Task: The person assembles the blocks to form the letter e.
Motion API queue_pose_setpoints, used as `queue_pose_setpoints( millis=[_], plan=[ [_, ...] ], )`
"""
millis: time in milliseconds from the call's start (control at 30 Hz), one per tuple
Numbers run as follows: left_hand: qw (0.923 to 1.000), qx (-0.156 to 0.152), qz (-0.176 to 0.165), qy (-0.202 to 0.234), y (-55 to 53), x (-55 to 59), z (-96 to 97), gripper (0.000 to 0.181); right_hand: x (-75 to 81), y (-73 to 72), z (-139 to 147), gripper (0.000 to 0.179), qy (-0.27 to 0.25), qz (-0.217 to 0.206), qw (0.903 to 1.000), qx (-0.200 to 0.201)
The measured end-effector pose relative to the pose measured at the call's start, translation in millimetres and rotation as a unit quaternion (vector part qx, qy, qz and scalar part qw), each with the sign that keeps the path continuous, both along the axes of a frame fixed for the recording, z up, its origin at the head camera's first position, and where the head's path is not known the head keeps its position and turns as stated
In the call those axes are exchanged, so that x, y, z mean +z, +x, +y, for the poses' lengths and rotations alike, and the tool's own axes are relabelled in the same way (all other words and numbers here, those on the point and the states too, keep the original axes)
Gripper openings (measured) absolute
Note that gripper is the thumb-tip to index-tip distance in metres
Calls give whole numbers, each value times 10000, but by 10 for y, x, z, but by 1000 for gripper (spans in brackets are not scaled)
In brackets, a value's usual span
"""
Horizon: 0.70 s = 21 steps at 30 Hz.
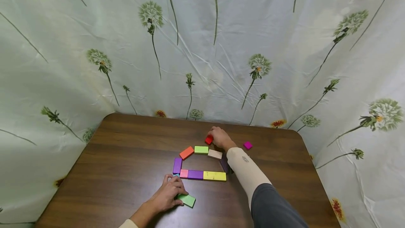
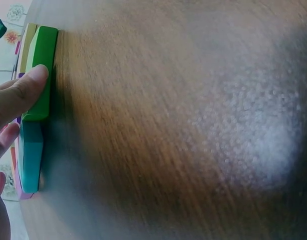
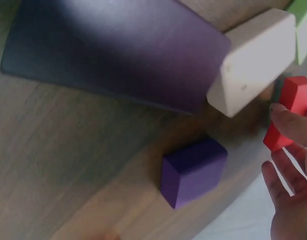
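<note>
My right hand (image 1: 221, 139) reaches over the far side of a block outline and pinches a red block (image 1: 209, 139). In the right wrist view, the thumb lies against the red block (image 3: 293, 95). Beside it in that view are a cream block (image 3: 258, 57) and a large dark purple block (image 3: 118, 50). Near the outline's close left corner, my left hand (image 1: 171, 193) grips a light green block (image 1: 188, 200), thumb on its near side. A blue block (image 1: 176, 175) is partly hidden by the left fingers; it shows as a teal block (image 2: 32, 155) touching the green one in the left wrist view.
On the brown wooden table (image 1: 126, 150), the outline includes an orange block (image 1: 186, 153), a lime block (image 1: 201, 150), a purple block (image 1: 177, 165), a pink block (image 1: 184, 173) and a yellow block (image 1: 214, 176). A magenta block (image 1: 248, 145) lies apart, right. A flowered curtain (image 1: 202, 62) hangs behind.
</note>
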<state>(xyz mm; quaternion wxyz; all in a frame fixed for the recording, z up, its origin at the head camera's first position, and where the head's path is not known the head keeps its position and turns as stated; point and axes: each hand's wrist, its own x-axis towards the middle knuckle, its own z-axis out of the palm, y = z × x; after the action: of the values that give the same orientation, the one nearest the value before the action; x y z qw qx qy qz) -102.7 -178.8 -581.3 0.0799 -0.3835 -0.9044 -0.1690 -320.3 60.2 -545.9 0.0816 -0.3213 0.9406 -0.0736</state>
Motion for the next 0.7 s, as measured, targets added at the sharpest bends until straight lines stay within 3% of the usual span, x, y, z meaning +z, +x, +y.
queue_pose_setpoints(
  millis=[133, 233, 467, 700],
  plan=[
    [9998, 48, -176, -40, 6, 2, 27, 31, 105, 105, 94, 29, -373, -6, 9987, -345],
    [9994, 138, -303, -39, -1, 4, 45, 30, 211, 286, 169, 29, -792, -131, 9958, -446],
    [9997, 75, -184, 111, -13, 0, 86, 29, 311, 966, 349, 31, -1584, -194, 9863, -415],
    [9997, 69, -229, 72, 2, 7, 39, 29, 40, 1687, 376, 29, -1771, -291, 9837, -122]
  ],
)
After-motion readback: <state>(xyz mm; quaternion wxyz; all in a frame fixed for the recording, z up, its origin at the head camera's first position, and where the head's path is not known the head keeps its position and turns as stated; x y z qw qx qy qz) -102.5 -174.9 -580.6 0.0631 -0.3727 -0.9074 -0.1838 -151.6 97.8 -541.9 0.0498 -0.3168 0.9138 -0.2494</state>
